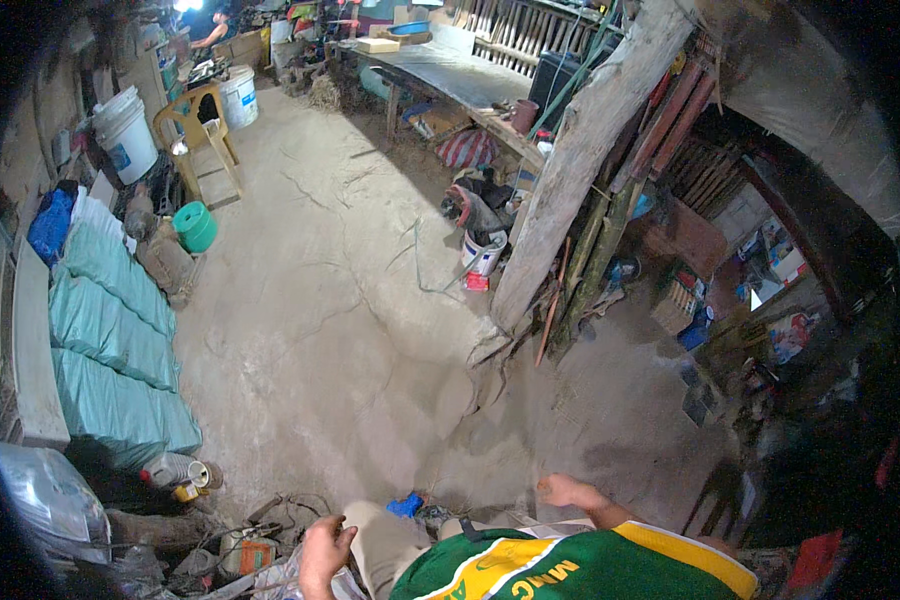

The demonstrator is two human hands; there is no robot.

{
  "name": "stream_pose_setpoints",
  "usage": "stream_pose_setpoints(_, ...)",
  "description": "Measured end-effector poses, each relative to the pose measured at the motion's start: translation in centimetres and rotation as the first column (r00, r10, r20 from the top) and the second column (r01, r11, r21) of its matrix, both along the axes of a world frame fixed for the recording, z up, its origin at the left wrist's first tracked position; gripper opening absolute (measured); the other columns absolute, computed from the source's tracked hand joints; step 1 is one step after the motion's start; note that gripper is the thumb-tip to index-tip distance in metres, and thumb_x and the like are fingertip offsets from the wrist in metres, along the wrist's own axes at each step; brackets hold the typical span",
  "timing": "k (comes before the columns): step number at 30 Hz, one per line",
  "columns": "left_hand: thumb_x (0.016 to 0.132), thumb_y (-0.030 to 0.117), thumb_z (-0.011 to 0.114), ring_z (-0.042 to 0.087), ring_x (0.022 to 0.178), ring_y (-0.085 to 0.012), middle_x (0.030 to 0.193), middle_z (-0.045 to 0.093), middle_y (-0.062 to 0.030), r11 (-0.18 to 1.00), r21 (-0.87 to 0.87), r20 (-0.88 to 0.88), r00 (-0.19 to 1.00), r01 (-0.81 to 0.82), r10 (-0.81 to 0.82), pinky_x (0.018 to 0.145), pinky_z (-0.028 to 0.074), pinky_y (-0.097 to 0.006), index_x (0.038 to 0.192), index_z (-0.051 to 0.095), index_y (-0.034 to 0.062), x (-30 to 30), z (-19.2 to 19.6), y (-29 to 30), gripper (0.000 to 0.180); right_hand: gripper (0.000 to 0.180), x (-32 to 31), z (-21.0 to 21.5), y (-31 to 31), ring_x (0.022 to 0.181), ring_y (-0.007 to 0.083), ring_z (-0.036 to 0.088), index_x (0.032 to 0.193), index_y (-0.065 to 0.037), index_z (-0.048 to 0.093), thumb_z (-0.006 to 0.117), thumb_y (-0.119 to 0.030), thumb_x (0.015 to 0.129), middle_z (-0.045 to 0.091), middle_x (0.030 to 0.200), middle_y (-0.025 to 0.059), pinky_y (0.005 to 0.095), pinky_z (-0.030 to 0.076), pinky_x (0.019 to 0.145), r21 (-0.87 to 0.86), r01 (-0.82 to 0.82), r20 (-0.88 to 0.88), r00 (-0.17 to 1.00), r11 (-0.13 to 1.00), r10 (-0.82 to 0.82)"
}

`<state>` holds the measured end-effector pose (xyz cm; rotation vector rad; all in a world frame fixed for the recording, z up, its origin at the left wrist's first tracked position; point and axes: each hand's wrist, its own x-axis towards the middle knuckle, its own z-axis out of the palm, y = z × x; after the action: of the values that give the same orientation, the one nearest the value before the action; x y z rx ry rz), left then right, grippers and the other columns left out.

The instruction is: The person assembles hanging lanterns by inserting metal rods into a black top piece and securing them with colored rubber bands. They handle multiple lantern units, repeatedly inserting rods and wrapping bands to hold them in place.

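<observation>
My left hand (327, 550) is at the lower edge beside my left leg. Its fingers are loosely bent with a gap at the thumb, and nothing shows in it. Out to the right, my right hand (570, 492) hangs over the floor, fingers slack and partly turned from view, with no object visible in it. Between the hands are my light trousers (375, 540) and green and yellow shirt (490, 570). A blue crumpled item (405, 505) lies on the ground by my legs. Nearest the left hand is clutter with an orange-labelled container (257, 556).
Cracked bare floor (300, 300) stretches ahead. Green wrapped bundles (115, 330), a green pail (195, 227), a yellow plastic chair (200, 135) and white buckets (126, 135) line the left. A wooden post (590, 150) and workbench (440, 75) stand right. Far off, a person (213, 32) is seated.
</observation>
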<state>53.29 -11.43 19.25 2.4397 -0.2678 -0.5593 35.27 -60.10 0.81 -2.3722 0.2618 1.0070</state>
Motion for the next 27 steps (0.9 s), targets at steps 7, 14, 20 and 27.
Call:
stream_pose_setpoints(7, 0.081, 0.019, 0.074, 0.069, 0.086, -0.0376, 0.098, 0.068, -0.0265, 1.000, 0.019, -0.046, 0.999, -0.025, 0.026, 0.078, 0.054, -0.043, 0.106, 0.068, -0.0060, 9.7, 1.0, 2.2, 0.036, 0.047, 7.2, -0.6, 1.5, 0.105, 0.0349, 0.064, 0.113, -0.003, 0.066, 0.071, -0.037, 0.081, 0.067, 0.115, 0.0189, 0.0434, 0.050, 0.091, 0.003, 0.035, -0.140, 0.990, 0.999, -0.034)
stream_pose_setpoints(14, 0.082, 0.017, 0.074, 0.070, 0.086, -0.0367, 0.099, 0.068, -0.0276, 0.999, 0.014, -0.105, 0.994, -0.042, 0.043, 0.077, 0.055, -0.042, 0.107, 0.067, -0.0082, 25.0, -1.5, 5.5, 0.037, 0.045, 24.9, 3.3, 4.9, 0.109, 0.0333, 0.063, 0.118, -0.003, 0.064, 0.070, -0.033, 0.084, 0.067, 0.117, 0.0178, 0.0418, 0.050, 0.092, -0.075, -0.056, -0.078, 0.996, 0.996, 0.050)
stream_pose_setpoints(20, 0.082, 0.016, 0.073, 0.069, 0.079, -0.0360, 0.096, 0.068, -0.0272, 1.000, 0.015, -0.105, 0.994, 0.006, -0.004, 0.073, 0.054, -0.042, 0.106, 0.067, -0.0078, 37.6, 2.8, 8.6, 0.035, 0.043, 36.4, 15.0, 7.6, 0.100, 0.0316, 0.067, 0.118, -0.003, 0.063, 0.069, -0.034, 0.088, 0.069, 0.109, 0.0176, 0.0396, 0.052, 0.088, 0.167, 0.339, 0.030, 0.937, 0.926, -0.348)
stream_pose_setpoints(27, 0.082, 0.018, 0.072, 0.069, 0.079, -0.0338, 0.095, 0.068, -0.0242, 0.998, -0.011, -0.055, 0.997, 0.061, -0.061, 0.073, 0.054, -0.041, 0.106, 0.066, -0.0073, 49.6, 5.9, 6.6, 0.035, 0.041, 36.6, 16.9, 5.7, 0.091, 0.0272, 0.068, 0.110, -0.003, 0.068, 0.067, -0.037, 0.087, 0.071, 0.103, 0.0157, 0.0367, 0.053, 0.082, 0.024, 0.383, -0.033, 0.924, 0.924, -0.382)
